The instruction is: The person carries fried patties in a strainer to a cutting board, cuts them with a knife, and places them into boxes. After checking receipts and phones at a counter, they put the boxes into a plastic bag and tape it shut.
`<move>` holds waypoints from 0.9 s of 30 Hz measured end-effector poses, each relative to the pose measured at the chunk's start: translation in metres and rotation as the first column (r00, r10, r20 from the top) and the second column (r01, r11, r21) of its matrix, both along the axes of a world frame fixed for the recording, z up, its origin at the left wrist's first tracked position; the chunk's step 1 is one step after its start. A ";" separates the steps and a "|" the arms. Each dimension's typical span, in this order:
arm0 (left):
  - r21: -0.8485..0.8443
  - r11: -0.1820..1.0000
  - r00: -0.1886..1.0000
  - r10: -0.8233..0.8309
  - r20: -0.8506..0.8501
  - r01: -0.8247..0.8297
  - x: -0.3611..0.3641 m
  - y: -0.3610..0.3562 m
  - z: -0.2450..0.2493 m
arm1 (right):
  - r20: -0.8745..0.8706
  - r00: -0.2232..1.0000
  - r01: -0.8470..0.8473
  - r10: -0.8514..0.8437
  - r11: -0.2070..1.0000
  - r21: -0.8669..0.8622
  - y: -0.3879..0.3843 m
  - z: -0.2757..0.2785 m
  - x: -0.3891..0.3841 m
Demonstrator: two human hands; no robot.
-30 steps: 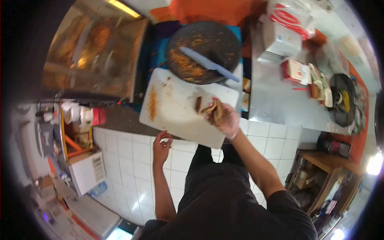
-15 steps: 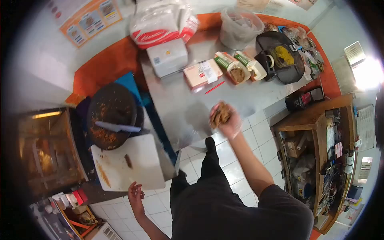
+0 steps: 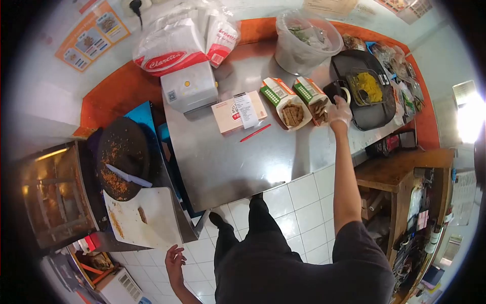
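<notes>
My right hand (image 3: 339,112), in a clear plastic glove, is at the right edge of the right-hand food box (image 3: 309,90). Its fingers look apart, partly blurred. Brown meat pieces (image 3: 318,110) lie in that box beside my thumb. To its left stands a second open box (image 3: 278,91) with sliced meat (image 3: 293,115) in it. My left hand (image 3: 175,258) hangs near the cutting board's (image 3: 161,215) front corner, fingers loosely spread and holding nothing. A single brown piece (image 3: 142,215) lies on the board.
A closed pink box (image 3: 238,115) with a receipt and a red pen (image 3: 255,133) lie on the steel table (image 3: 217,167). Behind are a label printer (image 3: 190,88) and plastic bucket (image 3: 304,50). At right, a black tray (image 3: 372,114) holds a yellow-filled container. A knife (image 3: 126,176) rests on the round dark block (image 3: 126,147).
My right hand has moved right and away from me with the meat, from above the table's front edge to the right-hand box. Meat now shows in that box. My left hand stays low.
</notes>
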State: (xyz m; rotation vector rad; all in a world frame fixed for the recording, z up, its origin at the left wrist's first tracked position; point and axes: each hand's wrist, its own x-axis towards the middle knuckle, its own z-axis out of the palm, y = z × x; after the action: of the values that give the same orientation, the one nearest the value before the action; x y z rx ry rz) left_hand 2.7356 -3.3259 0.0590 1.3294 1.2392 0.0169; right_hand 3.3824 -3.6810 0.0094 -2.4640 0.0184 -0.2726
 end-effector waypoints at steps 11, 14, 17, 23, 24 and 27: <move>0.068 0.997 0.999 0.048 -0.007 -0.047 -0.107 -0.010 -0.015 | -0.058 -0.033 -0.931 0.998 -0.010 0.364 0.360 0.026 -0.433; 0.115 0.991 0.997 0.071 -0.039 -0.067 -0.158 -0.024 -0.021 | -0.084 -0.177 -0.954 0.981 -0.191 -0.230 0.447 -0.010 -0.501; 0.141 0.959 0.965 0.256 -0.052 -0.246 -0.225 -0.032 -0.019 | -0.377 -0.275 -0.808 0.885 -0.425 -0.408 0.520 -0.022 -0.518; 0.115 0.921 0.903 0.387 -0.184 -0.372 -0.290 -0.037 -0.035 | -0.405 -0.202 -0.787 0.892 -0.394 -0.475 0.518 -0.091 -0.494; 0.131 0.926 0.907 0.373 -0.193 -0.353 -0.290 -0.033 -0.041 | -0.411 -0.140 -0.789 0.901 -0.352 -0.504 0.504 -0.090 -0.488; 0.122 0.945 0.940 0.318 -0.122 -0.304 -0.260 -0.015 -0.038 | -0.209 -0.053 -0.966 0.976 0.003 0.258 0.438 -0.049 -0.445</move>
State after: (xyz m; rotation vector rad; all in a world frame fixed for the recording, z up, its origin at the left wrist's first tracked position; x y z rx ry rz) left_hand 2.4759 -3.3407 0.0208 1.2239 1.5780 0.2168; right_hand 2.9374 -3.2430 -0.0401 -1.7537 -1.5908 0.8343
